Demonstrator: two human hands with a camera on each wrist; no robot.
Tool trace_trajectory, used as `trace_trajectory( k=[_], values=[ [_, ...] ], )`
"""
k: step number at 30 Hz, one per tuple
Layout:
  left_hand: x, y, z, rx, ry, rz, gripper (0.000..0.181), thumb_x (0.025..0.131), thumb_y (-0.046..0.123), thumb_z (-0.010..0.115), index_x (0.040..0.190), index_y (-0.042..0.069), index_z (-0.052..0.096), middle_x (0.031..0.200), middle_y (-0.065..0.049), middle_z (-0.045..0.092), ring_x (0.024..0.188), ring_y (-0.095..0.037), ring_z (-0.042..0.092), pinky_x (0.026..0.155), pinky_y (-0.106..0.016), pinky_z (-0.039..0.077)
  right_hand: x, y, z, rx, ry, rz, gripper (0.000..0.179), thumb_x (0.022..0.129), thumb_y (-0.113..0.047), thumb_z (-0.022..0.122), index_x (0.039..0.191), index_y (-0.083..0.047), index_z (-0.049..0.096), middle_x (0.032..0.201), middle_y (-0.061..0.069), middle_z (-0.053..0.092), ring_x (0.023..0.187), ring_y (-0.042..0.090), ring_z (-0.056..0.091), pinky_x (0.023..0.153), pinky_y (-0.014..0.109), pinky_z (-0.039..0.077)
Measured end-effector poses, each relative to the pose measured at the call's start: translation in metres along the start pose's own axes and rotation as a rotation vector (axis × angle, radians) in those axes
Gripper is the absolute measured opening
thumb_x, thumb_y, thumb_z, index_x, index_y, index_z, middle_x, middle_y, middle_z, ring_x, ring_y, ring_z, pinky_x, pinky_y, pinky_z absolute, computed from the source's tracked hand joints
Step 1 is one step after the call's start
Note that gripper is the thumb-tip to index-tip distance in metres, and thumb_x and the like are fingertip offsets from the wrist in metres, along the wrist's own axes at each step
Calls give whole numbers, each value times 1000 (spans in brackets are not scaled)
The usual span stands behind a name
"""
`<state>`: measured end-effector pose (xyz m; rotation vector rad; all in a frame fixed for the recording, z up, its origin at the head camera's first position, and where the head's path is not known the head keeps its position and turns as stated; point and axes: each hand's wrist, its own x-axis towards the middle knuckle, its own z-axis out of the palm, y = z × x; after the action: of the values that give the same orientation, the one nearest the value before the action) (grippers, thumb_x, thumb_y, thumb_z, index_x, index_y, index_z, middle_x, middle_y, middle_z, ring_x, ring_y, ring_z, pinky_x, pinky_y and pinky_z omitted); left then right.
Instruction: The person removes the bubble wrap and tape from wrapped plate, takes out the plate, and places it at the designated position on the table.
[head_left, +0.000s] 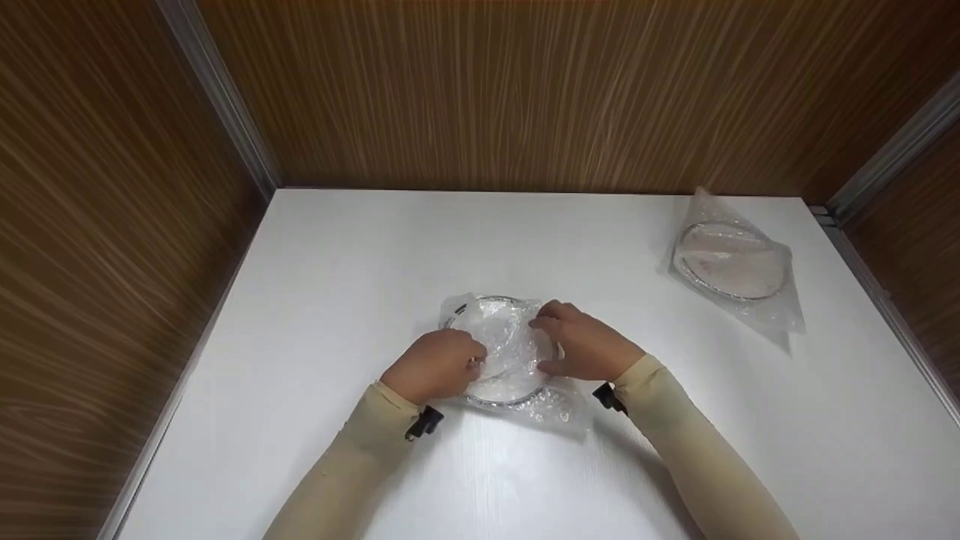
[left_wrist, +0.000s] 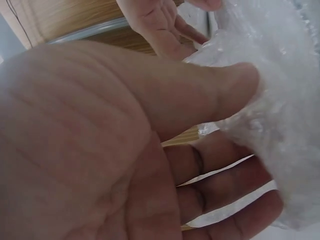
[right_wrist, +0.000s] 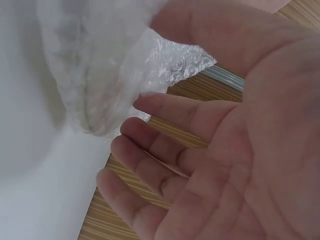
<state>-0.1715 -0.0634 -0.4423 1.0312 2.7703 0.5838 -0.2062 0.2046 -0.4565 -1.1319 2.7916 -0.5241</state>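
A round, flat thing with a metallic rim (head_left: 501, 403) lies in clear bubble wrap (head_left: 559, 411) on the white table; its kind is blurred by the wrap. In the head view, my left hand (head_left: 439, 365) pinches the wrap over its left part with thumb and fingertips. The left wrist view shows the thumb (left_wrist: 225, 92) against the crinkled wrap (left_wrist: 295, 115), with the fingers below it. Over the right side, my right hand (head_left: 589, 345) touches the wrap with thumb and fingertips apart. Its fingers (right_wrist: 150, 165) look loosely extended in the right wrist view, alongside the wrap (right_wrist: 115, 70).
Toward the back right of the white table (head_left: 360, 247) lies a second round, metal-rimmed thing (head_left: 735, 270), pinkish through its bubble wrap (head_left: 776, 319). Wood-grain panels (head_left: 480, 97) stand behind the table and at both sides, with metal strips (head_left: 225, 97) along the corners.
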Motion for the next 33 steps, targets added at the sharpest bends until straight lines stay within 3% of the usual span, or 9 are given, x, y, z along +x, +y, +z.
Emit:
trace_trajectory(
  k=[3, 6, 8, 12, 17, 25, 30, 33],
  values=[
    [-1, 1, -3, -24, -45, -29, 26, 91, -3, 59, 69, 12, 53, 67, 0, 48, 64, -18, 43, 64, -33, 43, 0, -1, 0, 10, -12, 4, 58, 82, -18, 87, 130, 3, 64, 126, 14, 60, 110, 28, 59, 93, 43, 54],
    [-2, 2, -4, -25, -75, -63, 18, 90, 4, 60, 74, 10, 56, 72, 0, 51, 66, -18, 44, 64, -35, 44, 1, -2, 0, -6, -1, -6, 47, 85, -15, 83, 126, 1, 66, 121, 13, 61, 108, 28, 59, 91, 43, 54],
    [-3, 3, -3, -6, -75, -67, 14, 90, 13, 65, 79, 9, 59, 75, -1, 52, 68, -19, 45, 64, -36, 44, 1, -2, 0, -26, 16, -21, 36, 87, -10, 79, 120, -1, 68, 116, 11, 62, 105, 27, 59, 89, 42, 54],
    [-2, 6, 0, 33, -62, -80, 26, 90, 31, 73, 85, 8, 61, 79, -3, 56, 71, -21, 50, 65, -39, 46, 2, -1, 1, -81, 39, -44, 19, 87, -5, 77, 105, -7, 69, 104, 6, 63, 95, 25, 59, 82, 40, 54],
    [-2, 16, -7, 54, -22, -126, 34, 94, 38, 72, 104, 5, 69, 95, -9, 68, 87, -28, 65, 74, -45, 54, 5, 2, 4, -123, 69, -87, 15, 86, -5, 79, 90, -11, 65, 95, 3, 64, 84, 24, 58, 75, 40, 52],
    [1, 36, -10, 147, 136, -36, 50, 97, 45, 69, 127, 5, 64, 113, -11, 65, 103, -30, 62, 86, -44, 53, 6, 2, 3, -120, 100, -147, 21, 75, 7, 72, 82, -10, 63, 89, 3, 64, 79, 24, 57, 69, 39, 49],
    [6, 41, -6, 184, 128, -33, 58, 98, 51, 67, 135, 7, 62, 126, -10, 62, 120, -30, 58, 94, -45, 52, 8, 2, 2, -104, 87, -164, 23, 74, 9, 72, 81, -10, 61, 84, 2, 62, 75, 22, 54, 67, 37, 47],
    [12, 42, -2, 200, 121, -28, 56, 97, 48, 69, 136, 7, 62, 126, -10, 61, 119, -29, 58, 94, -44, 52, 8, 2, 2, -97, 75, -147, 22, 77, 7, 74, 83, -10, 62, 82, 2, 60, 75, 20, 53, 68, 37, 46]
  ],
)
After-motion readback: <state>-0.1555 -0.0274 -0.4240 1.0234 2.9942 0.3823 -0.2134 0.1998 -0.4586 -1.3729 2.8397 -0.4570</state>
